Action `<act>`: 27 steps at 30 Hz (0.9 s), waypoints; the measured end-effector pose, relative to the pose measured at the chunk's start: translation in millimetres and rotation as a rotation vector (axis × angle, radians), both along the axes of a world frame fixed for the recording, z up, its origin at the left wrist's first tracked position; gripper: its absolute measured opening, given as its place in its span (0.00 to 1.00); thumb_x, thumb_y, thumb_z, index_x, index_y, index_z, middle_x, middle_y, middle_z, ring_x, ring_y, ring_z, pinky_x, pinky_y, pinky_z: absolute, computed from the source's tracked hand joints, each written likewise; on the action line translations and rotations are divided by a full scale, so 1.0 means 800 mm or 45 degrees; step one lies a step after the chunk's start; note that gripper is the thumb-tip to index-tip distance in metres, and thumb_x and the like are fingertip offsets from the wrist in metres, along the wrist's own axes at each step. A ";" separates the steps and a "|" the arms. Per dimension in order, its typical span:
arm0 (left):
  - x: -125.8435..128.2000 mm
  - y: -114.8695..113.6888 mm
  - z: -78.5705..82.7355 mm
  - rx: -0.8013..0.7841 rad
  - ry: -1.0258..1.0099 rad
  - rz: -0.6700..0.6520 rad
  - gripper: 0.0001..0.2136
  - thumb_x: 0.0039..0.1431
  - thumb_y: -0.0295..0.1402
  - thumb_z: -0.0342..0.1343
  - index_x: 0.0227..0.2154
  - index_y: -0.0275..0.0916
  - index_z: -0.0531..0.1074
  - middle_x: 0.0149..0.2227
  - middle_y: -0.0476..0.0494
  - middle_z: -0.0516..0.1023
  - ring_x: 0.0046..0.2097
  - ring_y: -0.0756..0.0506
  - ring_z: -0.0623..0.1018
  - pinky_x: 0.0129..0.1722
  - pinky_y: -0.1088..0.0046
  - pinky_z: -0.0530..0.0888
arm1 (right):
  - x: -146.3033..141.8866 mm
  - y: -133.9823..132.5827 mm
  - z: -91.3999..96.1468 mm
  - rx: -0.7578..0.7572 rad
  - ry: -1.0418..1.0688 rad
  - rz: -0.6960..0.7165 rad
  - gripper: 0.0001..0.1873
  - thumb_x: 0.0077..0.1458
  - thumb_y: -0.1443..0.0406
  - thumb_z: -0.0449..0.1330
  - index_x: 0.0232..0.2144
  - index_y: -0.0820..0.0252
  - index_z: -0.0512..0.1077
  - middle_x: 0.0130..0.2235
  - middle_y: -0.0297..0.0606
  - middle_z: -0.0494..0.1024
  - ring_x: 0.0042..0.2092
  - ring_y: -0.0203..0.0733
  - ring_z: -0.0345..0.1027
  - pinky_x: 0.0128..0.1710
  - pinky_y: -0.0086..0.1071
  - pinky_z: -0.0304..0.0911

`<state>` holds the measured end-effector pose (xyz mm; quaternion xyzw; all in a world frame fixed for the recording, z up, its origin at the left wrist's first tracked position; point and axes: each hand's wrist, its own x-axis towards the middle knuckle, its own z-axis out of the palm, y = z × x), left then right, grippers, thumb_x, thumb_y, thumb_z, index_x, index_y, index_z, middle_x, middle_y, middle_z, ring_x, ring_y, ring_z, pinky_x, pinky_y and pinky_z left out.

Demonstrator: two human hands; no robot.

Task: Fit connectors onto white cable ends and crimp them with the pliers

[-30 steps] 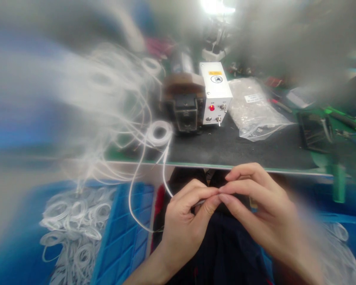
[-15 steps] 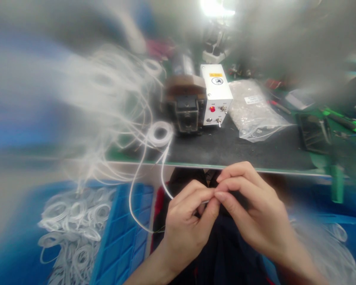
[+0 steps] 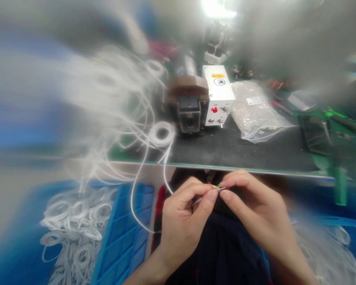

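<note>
My left hand (image 3: 186, 213) is closed, pinching the end of a white cable (image 3: 169, 186) between thumb and forefinger. Thin coloured wires (image 3: 216, 186), among them red, green and white ones, fan out beyond those fingertips. Close at their right is my right hand (image 3: 256, 213), its thumb and forefinger slightly apart around the wire tips. Whether its forefinger touches a wire is hard to make out. The cable runs up to a white coil (image 3: 162, 134) on the bench; another stretch of it loops down beside my left wrist.
A machine with a white control box (image 3: 219, 95) and a lit red lamp stands on the black mat (image 3: 240, 154). Right of it lies a clear plastic bag (image 3: 258, 111). Blue crates (image 3: 121, 229) with coiled cables flank my lap. More white cables (image 3: 106, 87) pile up at left.
The fingertips of my two hands were together and have parted a little. Coloured wires now show between them. The right thumb and forefinger have opened slightly.
</note>
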<state>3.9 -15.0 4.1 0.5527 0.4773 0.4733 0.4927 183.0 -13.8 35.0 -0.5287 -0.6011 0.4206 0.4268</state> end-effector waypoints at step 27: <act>0.004 0.004 0.007 0.156 0.179 0.012 0.06 0.68 0.24 0.62 0.34 0.40 0.79 0.32 0.49 0.76 0.32 0.49 0.75 0.30 0.72 0.69 | 0.001 -0.001 0.004 -0.108 -0.042 0.026 0.02 0.69 0.64 0.67 0.42 0.52 0.77 0.38 0.31 0.80 0.38 0.37 0.75 0.39 0.27 0.70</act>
